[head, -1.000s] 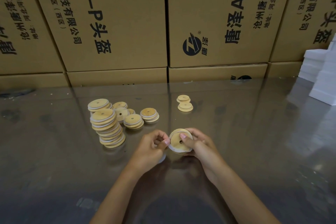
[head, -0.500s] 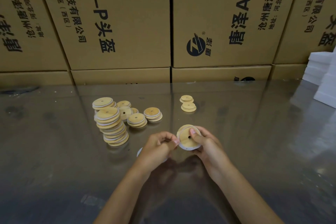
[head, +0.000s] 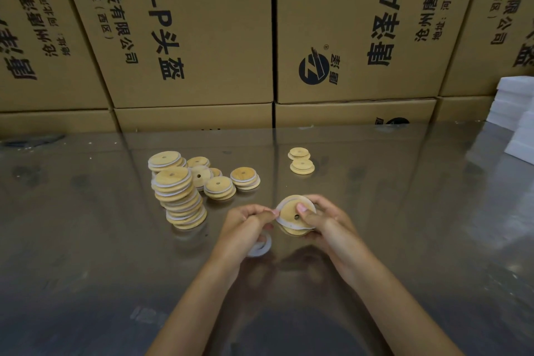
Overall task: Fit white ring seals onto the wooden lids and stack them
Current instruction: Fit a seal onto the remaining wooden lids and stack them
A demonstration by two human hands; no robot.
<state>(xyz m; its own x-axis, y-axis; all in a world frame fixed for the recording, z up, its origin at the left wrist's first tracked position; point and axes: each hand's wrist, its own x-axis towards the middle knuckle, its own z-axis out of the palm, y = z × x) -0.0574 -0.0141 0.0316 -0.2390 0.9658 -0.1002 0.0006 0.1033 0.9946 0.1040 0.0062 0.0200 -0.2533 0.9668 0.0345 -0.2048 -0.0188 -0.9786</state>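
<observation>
My right hand [head: 323, 221] grips a round wooden lid [head: 290, 211] with a centre hole, thumb on its face. A white ring seal [head: 281, 221] sits partly around the lid's rim. My left hand [head: 245, 224] pinches the seal's left edge with its fingertips. More white ring seals [head: 261, 247] hang under the left hand's curled fingers. A leaning stack of sealed lids [head: 179, 199] stands to the left on the table. Two bare lids [head: 301, 160] lie farther back.
Smaller piles of lids [head: 228, 182] lie behind the tall stack. The glossy table [head: 419, 211] ends at a wall of cardboard boxes [head: 202, 37]. White foam blocks [head: 517, 124] are stacked at the right edge.
Both hands and the lid have lifted slightly. The seal has been worked farther around the lid's rim, and the spare seals under the left hand show more.
</observation>
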